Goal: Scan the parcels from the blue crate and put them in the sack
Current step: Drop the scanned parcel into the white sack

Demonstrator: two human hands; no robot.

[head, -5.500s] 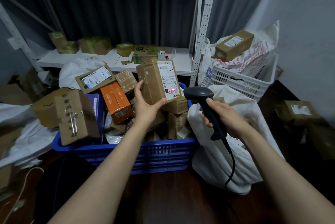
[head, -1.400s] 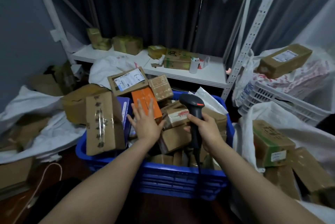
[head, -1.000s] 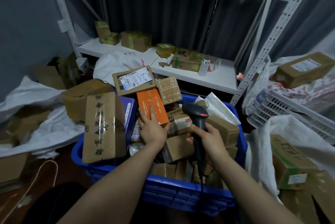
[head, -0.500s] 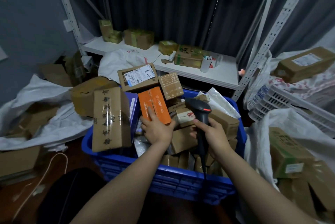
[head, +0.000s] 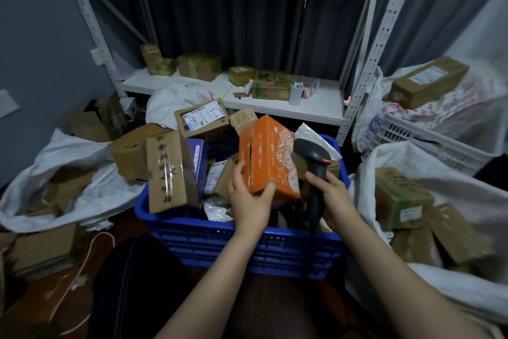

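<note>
The lower parcels in the blue plastic crate [head: 220,242] lay under one another in shadow and could not be told apart. No shipping label showed on the faces of the orange printed cardboard box [head: 268,157] that were turned to the camera. The white woven sack [head: 453,292] at the right was cut off by the frame edge, and the brown cartons deep inside it were blurred.

The left hand [head: 248,198] gripped the orange box by its lower near corner, thumb on the front face and fingers round the left side, holding it above the crate's heap. The right hand [head: 334,198] was closed round the handle of the black handheld barcode scanner [head: 313,154]. The scanner's head was just beside the box's right face; whether they touched could not be told.

A tall brown taped carton [head: 167,173] leaned at the crate's left end. A labelled brown box [head: 204,119] sat at the back of the crate. Behind them stood a white metal shelf rack [head: 277,103]. A white plastic basket [head: 439,143] stood to the right.

There were two hands, one scanner, one orange box, one crate and two floor sacks, the second sack [head: 68,173] at the left. About five cartons sat on the lower shelf.
</note>
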